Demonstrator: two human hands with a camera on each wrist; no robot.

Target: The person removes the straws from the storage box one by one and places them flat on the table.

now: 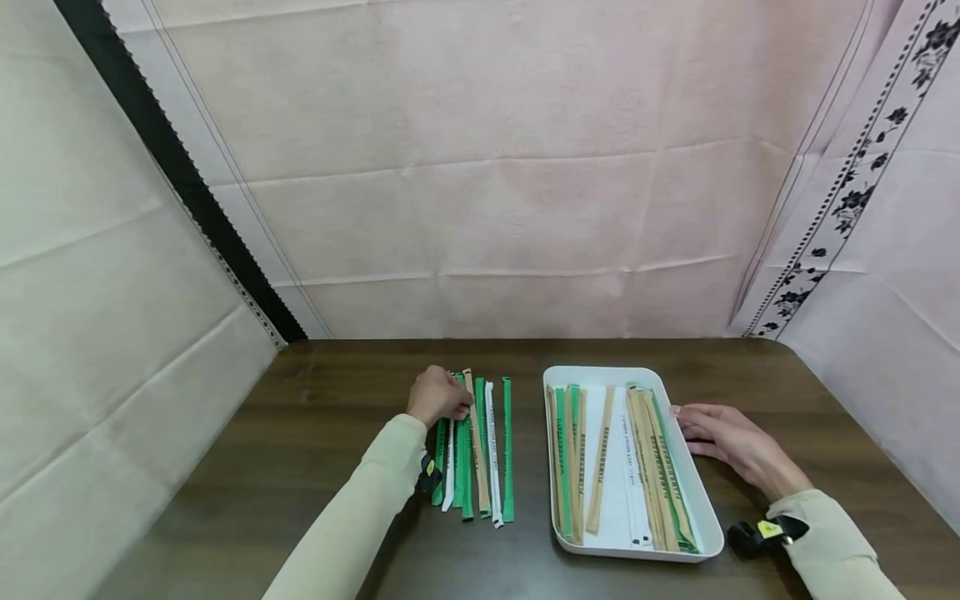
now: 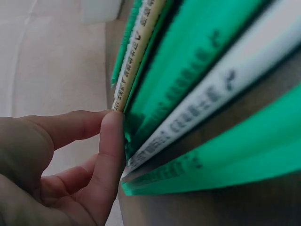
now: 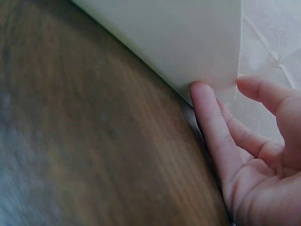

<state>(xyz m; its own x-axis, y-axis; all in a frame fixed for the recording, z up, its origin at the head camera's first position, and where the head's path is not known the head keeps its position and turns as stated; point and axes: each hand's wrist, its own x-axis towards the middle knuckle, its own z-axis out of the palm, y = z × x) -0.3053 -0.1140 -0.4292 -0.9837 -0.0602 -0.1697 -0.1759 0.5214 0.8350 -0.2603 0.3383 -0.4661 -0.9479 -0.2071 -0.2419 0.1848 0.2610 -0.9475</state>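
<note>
My left hand (image 1: 441,394) pinches the far end of a tan paper-wrapped stick (image 1: 480,467) between thumb and fingertips. This stick lies among a row of green and white wrapped sticks on the table, left of the tray; a green stick (image 1: 507,450) marks the row's right end. In the left wrist view, printed lettering runs along the tan stick (image 2: 133,59). The white tray (image 1: 600,376) holds several tan, green and white wrapped sticks in groups. With fingers fairly straight, my right hand (image 1: 738,442) touches the tray's right side; one fingertip lies against its outer wall (image 3: 188,42).
The brown wooden table (image 1: 337,467) runs back to a pale cloth (image 1: 525,208) hanging behind it. More cloth hangs at both sides, with a black band (image 1: 180,167) at left and a flowered strip (image 1: 855,200) at right.
</note>
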